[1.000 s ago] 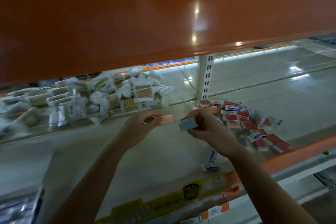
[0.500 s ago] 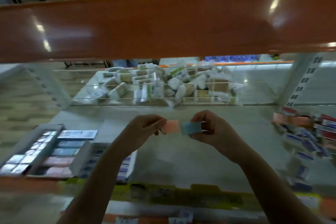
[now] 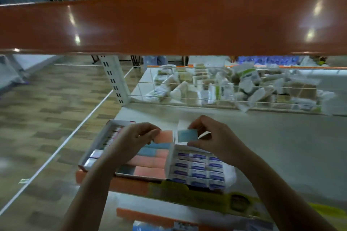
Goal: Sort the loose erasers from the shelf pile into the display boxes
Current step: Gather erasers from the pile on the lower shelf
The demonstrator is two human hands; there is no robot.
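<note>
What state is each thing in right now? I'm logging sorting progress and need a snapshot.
left hand: pinches the pink eraser, above the boxes
right hand: pinches the blue eraser
pink-and-blue box: open, holding pink and blue erasers
purple-label box: open, rows nearly full
wire basket: heaped with packets

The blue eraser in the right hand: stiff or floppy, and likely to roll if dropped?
The blue eraser probably stays stiff: it keeps flat faces while the right hand pinches it. Its flat, blocky shape makes rolling unlikely. It seems light, since fingertips alone carry it.
</note>
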